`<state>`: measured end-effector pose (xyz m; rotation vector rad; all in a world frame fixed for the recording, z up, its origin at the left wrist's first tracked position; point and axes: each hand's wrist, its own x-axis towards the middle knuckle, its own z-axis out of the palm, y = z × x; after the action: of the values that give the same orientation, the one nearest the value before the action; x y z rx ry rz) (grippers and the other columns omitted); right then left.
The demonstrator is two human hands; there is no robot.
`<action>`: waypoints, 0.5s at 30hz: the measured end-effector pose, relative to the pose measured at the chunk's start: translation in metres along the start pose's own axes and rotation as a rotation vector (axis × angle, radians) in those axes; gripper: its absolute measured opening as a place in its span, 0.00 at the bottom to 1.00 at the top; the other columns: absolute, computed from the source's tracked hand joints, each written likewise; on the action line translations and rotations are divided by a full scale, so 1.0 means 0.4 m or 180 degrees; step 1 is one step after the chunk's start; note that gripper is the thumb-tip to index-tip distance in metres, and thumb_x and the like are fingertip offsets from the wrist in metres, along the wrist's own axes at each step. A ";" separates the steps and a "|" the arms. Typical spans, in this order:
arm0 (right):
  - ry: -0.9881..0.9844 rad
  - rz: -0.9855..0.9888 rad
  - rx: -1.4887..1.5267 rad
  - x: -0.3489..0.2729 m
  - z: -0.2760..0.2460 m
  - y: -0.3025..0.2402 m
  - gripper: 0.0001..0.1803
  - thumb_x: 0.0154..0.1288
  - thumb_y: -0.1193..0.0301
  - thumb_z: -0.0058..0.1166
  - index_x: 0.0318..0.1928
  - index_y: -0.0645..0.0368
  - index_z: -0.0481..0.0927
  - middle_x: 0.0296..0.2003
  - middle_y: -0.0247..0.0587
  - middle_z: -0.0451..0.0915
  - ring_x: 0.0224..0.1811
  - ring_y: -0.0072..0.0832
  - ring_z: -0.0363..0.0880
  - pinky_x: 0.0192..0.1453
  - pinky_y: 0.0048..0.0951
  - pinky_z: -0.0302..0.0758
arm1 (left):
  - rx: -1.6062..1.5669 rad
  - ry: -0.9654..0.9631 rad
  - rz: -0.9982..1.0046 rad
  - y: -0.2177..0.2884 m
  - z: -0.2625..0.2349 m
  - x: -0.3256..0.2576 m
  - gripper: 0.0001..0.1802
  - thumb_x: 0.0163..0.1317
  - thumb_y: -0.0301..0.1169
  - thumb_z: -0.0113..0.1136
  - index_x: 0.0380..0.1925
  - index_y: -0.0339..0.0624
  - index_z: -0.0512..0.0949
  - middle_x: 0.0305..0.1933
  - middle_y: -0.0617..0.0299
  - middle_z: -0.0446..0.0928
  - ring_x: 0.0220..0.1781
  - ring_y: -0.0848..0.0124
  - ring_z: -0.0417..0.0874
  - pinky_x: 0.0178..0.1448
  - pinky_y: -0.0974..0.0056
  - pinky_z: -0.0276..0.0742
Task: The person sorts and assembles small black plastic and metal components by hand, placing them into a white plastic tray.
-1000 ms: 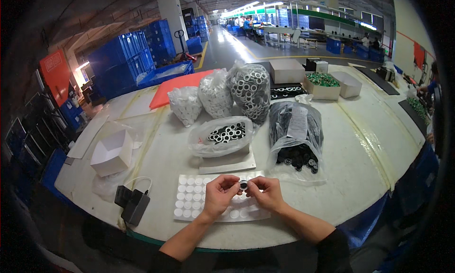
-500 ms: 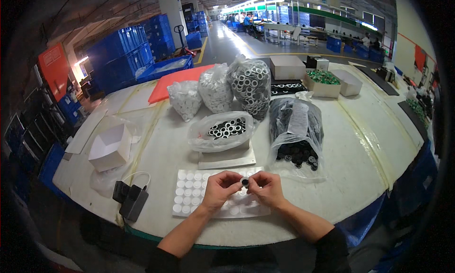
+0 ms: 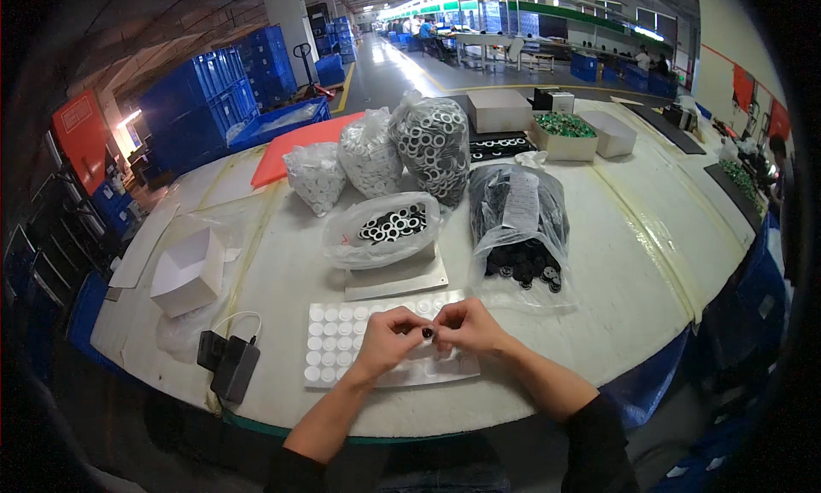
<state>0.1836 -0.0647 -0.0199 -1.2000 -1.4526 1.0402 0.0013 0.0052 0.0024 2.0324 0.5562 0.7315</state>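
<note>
Between left hand (image 3: pixel 385 339) and right hand (image 3: pixel 471 327), dark piece (image 3: pixel 428 332); outline unclear

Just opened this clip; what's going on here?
At a white-topped table, a person's bare left hand and right hand pinch a small dark round part between their fingertips, above a white sheet bearing rows of round white pieces. Beyond the sheet sits an open clear plastic bag with black and white rings; to its right lies another, holding black round parts.
</note>
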 end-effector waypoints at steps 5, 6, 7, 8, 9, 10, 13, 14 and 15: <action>0.0606 0.0055 0.1111 0.005 0.016 -0.024 0.08 0.62 0.73 0.54 0.31 0.68 0.77 0.24 0.38 0.80 0.23 0.19 0.78 0.26 0.20 0.74 | -0.2046 0.0469 -0.0849 -0.018 0.026 0.010 0.09 0.62 0.27 0.57 0.37 0.33 0.80 0.30 0.63 0.79 0.30 0.78 0.77 0.35 0.73 0.74; 0.0616 0.0029 0.1099 0.001 0.022 -0.026 0.08 0.62 0.73 0.54 0.31 0.68 0.77 0.24 0.38 0.80 0.23 0.19 0.78 0.26 0.20 0.74 | -0.2087 0.0482 -0.0832 -0.002 0.033 0.005 0.11 0.63 0.30 0.57 0.38 0.32 0.79 0.30 0.63 0.79 0.30 0.78 0.77 0.37 0.73 0.74; 0.0654 -0.0106 0.0971 -0.004 0.029 -0.025 0.09 0.63 0.72 0.54 0.32 0.68 0.76 0.24 0.37 0.80 0.23 0.18 0.77 0.26 0.19 0.73 | -0.2081 0.0472 -0.0805 -0.001 0.033 0.003 0.11 0.63 0.30 0.57 0.38 0.32 0.79 0.30 0.63 0.79 0.30 0.78 0.77 0.37 0.73 0.74; 0.0692 -0.0240 0.0843 -0.006 0.032 -0.027 0.09 0.64 0.71 0.53 0.32 0.67 0.75 0.23 0.36 0.79 0.23 0.18 0.77 0.26 0.19 0.73 | -0.1857 0.0476 -0.0649 -0.003 0.032 0.002 0.11 0.63 0.31 0.57 0.38 0.32 0.79 0.30 0.63 0.79 0.31 0.78 0.77 0.37 0.73 0.74; 0.0708 -0.0241 0.0843 -0.006 0.035 -0.024 0.09 0.64 0.71 0.53 0.32 0.67 0.75 0.23 0.36 0.79 0.23 0.18 0.77 0.26 0.19 0.73 | -0.1639 0.0473 -0.0518 -0.007 0.031 0.001 0.11 0.64 0.31 0.56 0.38 0.32 0.79 0.30 0.62 0.79 0.31 0.78 0.77 0.38 0.73 0.75; 0.0749 -0.0393 0.0604 -0.005 0.037 -0.022 0.10 0.64 0.71 0.53 0.32 0.66 0.74 0.23 0.35 0.78 0.23 0.17 0.76 0.26 0.19 0.72 | -0.1639 0.0456 -0.0515 -0.003 0.030 0.001 0.11 0.64 0.31 0.56 0.38 0.32 0.79 0.30 0.62 0.79 0.31 0.78 0.77 0.38 0.73 0.75; 0.0827 -0.0585 0.0311 -0.004 0.042 -0.030 0.09 0.66 0.71 0.51 0.32 0.64 0.72 0.23 0.32 0.76 0.23 0.15 0.74 0.28 0.18 0.72 | -0.1766 0.0287 -0.0473 0.005 0.031 0.003 0.12 0.65 0.31 0.55 0.39 0.31 0.79 0.31 0.61 0.80 0.30 0.77 0.78 0.37 0.72 0.75; 0.0849 -0.0632 0.0255 -0.006 0.043 -0.036 0.08 0.67 0.71 0.50 0.33 0.63 0.72 0.23 0.30 0.74 0.24 0.14 0.73 0.28 0.17 0.72 | -0.1876 0.0316 -0.0429 0.004 0.032 0.005 0.12 0.65 0.30 0.54 0.39 0.31 0.79 0.31 0.61 0.80 0.30 0.77 0.78 0.37 0.72 0.75; 0.0850 -0.0635 0.0261 -0.007 0.045 -0.044 0.08 0.67 0.71 0.50 0.33 0.63 0.72 0.23 0.30 0.74 0.24 0.14 0.73 0.28 0.17 0.72 | -0.1979 0.0360 -0.0386 0.005 0.031 0.003 0.12 0.65 0.30 0.54 0.39 0.30 0.79 0.31 0.61 0.80 0.29 0.77 0.78 0.36 0.73 0.75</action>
<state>0.1629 -0.0711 -0.0064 -1.0664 -1.2787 0.7647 0.0110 -0.0023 -0.0008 1.3785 0.4405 0.8267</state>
